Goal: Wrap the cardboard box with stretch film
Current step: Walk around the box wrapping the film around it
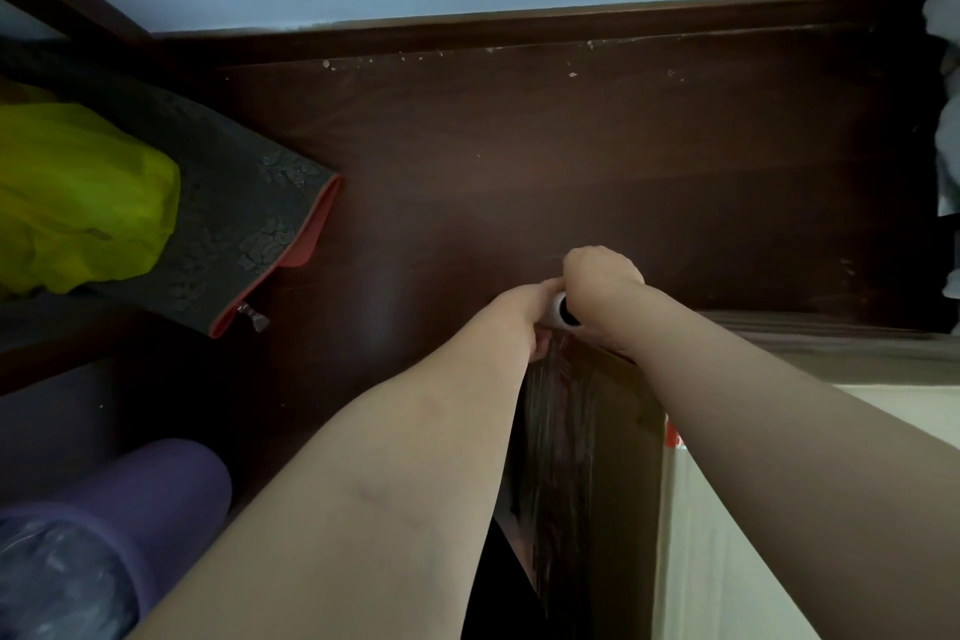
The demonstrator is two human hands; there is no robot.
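Gripping the stretch film roll [563,314] together, left hand [535,312] and right hand [602,276] hold it at the cardboard box's [727,509] far left corner; film [558,431] clings to its side.

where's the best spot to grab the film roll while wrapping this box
By its two core ends. The stretch film roll lies end-on to the camera, hollow core showing, with film paying off down the cardboard box corner; the right hand closes from above, the left hand from the left.
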